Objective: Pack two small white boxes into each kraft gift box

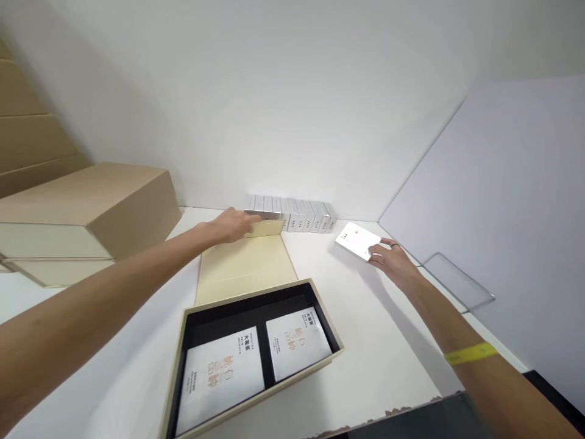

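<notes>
My right hand [393, 263] holds a small white tea box [357, 240] by its near end, thumb on top and fingers beneath, tilted above the table. My left hand [234, 225] is closed at the upturned flap of the cream lid [247, 262], its fingers over the flap's top edge; the thumb is hidden. The lid lies folded back from an open gift box [249, 297] with a black inside. Two silver-white tea boxes, a larger one [223, 381] at left and a smaller one [299, 344] at right, lie flat in its near part.
Several slim white boxes [304, 214] stand in a row against the back wall, just beyond the lid. Large tan boxes [86, 213] are stacked at left. A thin metal loop [457, 280] sticks out at right. The white table [365, 341] has a chipped front edge.
</notes>
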`<state>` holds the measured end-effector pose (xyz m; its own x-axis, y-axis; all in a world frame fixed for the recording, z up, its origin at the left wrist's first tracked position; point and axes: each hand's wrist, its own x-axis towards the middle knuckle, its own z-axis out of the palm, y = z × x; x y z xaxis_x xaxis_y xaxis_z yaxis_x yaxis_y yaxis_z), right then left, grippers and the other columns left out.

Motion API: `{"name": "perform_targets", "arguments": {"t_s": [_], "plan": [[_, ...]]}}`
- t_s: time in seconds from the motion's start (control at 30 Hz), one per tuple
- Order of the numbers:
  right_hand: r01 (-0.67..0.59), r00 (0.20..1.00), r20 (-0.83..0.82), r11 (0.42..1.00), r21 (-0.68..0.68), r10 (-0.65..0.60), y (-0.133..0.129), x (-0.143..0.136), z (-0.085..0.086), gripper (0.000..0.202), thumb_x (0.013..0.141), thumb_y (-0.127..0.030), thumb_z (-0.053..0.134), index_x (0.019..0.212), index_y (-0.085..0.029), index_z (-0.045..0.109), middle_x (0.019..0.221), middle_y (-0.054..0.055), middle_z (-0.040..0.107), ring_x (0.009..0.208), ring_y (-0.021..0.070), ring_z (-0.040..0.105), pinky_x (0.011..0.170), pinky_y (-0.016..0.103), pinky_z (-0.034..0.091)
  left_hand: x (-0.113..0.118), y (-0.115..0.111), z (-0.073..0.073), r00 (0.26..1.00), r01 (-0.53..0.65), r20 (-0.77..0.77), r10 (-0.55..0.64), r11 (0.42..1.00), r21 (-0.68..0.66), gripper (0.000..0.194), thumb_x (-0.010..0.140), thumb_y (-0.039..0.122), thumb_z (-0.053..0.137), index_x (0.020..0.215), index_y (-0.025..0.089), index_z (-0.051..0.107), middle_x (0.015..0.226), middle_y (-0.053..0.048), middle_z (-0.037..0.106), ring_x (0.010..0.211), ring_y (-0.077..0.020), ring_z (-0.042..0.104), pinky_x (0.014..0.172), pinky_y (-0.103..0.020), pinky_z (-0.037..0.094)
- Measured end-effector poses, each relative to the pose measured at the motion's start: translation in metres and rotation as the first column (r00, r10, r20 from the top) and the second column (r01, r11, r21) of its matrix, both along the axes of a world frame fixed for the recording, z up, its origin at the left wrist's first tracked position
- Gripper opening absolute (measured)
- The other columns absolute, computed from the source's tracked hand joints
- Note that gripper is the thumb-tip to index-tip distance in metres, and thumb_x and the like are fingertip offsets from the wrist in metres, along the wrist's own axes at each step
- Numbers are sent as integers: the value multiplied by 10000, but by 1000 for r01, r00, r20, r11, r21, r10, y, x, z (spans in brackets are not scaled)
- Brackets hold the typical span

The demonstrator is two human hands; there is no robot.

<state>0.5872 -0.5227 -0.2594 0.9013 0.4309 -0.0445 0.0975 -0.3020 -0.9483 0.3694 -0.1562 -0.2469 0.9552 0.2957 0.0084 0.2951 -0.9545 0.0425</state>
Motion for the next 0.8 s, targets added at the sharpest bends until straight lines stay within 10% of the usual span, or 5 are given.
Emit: {"name": "perform_targets", "arguments": {"t_s": [0.23, 0.37, 0.47, 0.57, 0.8], "plan": [[-312, 892, 345, 950, 3, 292, -34, -115, 43, 440, 869, -386, 728, 1285, -326, 598, 1230, 53, 735, 1087, 280, 736, 900, 484, 662, 0, -42, 11, 979, 30, 201, -45, 997, 76, 353, 983, 338, 423, 1183, 196, 676, 1343, -188, 653, 1274, -347, 548, 1120, -493, 295], [-383, 146, 919, 877, -288, 366, -37, -177, 45, 610, 866, -96, 602, 1443, -261, 491, 1146, 56, 764, 1091, 235, 736, 1056, 532, 594, -59, -89, 36, 944, 21, 329, -1, 998, -57, 492, 1047, 559, 297, 1249, 236, 609, 1364, -115, 628, 1241, -301, 557, 1055, -435, 407], [-313, -232, 891, 837, -449, 391, -35, -198, 42, 485, 878, -86, 548, 1360, -141, 529, 1162, 123, 765, 1210, 263, 687, 1134, 577, 525, -114, -132, 55, 979, 196, 169, -111, 733, -652, 526, 918, 736, 482, 1200, 315, 623, 1268, -43, 679, 1169, -291, 600, 972, -392, 487], [-184, -457, 820, 865, -467, 345, -29, -207, 32, 274, 919, -223, 599, 1184, -202, 662, 1229, 109, 746, 1224, 283, 673, 948, 474, 650, -153, -168, 51, 999, 29, 39, 13, 460, -888, 821, 719, 681, 779, 1401, 378, 440, 1339, -66, 648, 1167, -307, 611, 920, -400, 530], [-229, -447, 894, 965, -126, 10, 8, -245, 11, 188, 884, -195, 725, 903, -377, 765, 840, -72, 703, 844, 102, 627, 621, 194, 524, -169, -191, 22, 920, -157, -151, 361, -13, -988, 829, 665, 720, 778, 1286, 288, 438, 1351, -132, 642, 1194, -319, 646, 1033, -458, 511]]}}
